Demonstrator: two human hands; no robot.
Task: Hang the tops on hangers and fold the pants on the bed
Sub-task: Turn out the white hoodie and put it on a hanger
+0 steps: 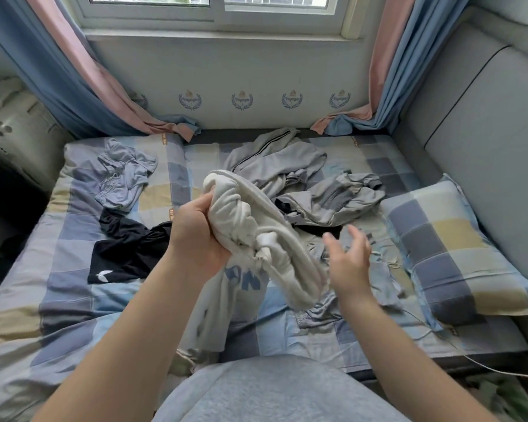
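White top (pixel 256 226) bunched in left hand, held above bed

Far left on the checked bed (pixel 73 300): pale blue shorts (pixel 125 175), crumpled; black shorts (pixel 125 251) just in front of them, spread flat. Left hand (pixel 195 236): fingers and thumb curled round a thick wad of the white top, raised over mid-bed. The rest of the top hangs down toward the person's lap, blue lettering showing on the hanging part. Right hand (pixel 348 260): fingers straight and spread, motion-blurred, just beside the top's lower fold; contact cannot be told. Behind both hands: grey clothes (pixel 317 190) in a loose heap. Far right: checked pillow (pixel 448 248) on the bed.
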